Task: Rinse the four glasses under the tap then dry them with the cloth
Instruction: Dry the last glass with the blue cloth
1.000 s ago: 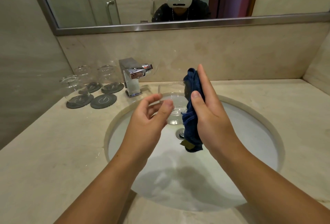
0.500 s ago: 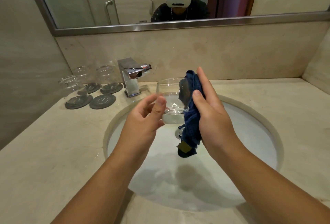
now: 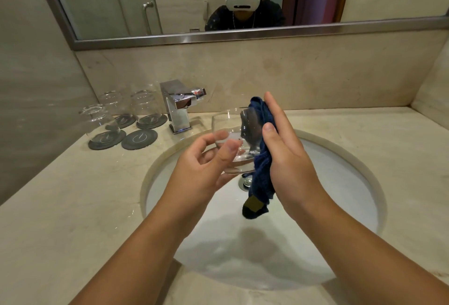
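Over the white oval basin (image 3: 352, 158), the left hand (image 3: 201, 173) curls its thumb and fingers round the lower half of a clear round-bellied glass (image 3: 226, 122), which is held mouth up and tipped slightly away. Touching its right wall, a dark blue terry cloth (image 3: 263, 178) is pinned by the right hand (image 3: 289, 158), thumb pressing it against straight fingers. Wiping likely runs round that near-upright axis, so the left hand would turn the glass. Three clear inverted glasses (image 3: 102, 122) stand on grey coasters left of the square chrome tap (image 3: 179, 105).
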Motion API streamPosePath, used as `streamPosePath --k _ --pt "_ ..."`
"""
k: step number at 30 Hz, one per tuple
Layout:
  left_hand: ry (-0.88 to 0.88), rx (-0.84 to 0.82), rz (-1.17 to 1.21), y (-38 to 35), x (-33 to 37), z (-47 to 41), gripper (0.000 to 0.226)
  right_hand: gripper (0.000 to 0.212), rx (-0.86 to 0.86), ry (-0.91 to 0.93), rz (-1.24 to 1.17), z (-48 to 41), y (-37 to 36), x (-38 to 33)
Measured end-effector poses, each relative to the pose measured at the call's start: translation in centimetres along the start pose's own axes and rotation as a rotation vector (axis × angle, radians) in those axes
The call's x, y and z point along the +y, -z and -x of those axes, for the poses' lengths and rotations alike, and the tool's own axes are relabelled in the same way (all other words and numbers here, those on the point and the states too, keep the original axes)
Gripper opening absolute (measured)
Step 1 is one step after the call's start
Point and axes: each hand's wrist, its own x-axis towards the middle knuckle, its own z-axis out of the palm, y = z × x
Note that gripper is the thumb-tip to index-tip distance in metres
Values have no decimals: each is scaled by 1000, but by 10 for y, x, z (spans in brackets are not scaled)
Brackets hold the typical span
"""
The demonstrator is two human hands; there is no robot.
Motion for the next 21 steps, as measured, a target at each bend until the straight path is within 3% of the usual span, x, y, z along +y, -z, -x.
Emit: streamPosePath --k 9,12,15,17,21 --pt "97 -118 129 -6 4 3 44 51 19 2 -15 -2 2 -1" --pt "71 -68 77 0 4 0 56 50 42 25 -9 -4 5 -4" --pt "-11 -8 -151 9 6 -3 60 49 98 38 -5 -10 13 -7" --pt "-23 54 -249 15 6 -6 55 40 118 -11 -57 -14 20 -8" --pt "-26 131 -246 23 7 -9 67 22 110 -101 -103 -19 25 -6"
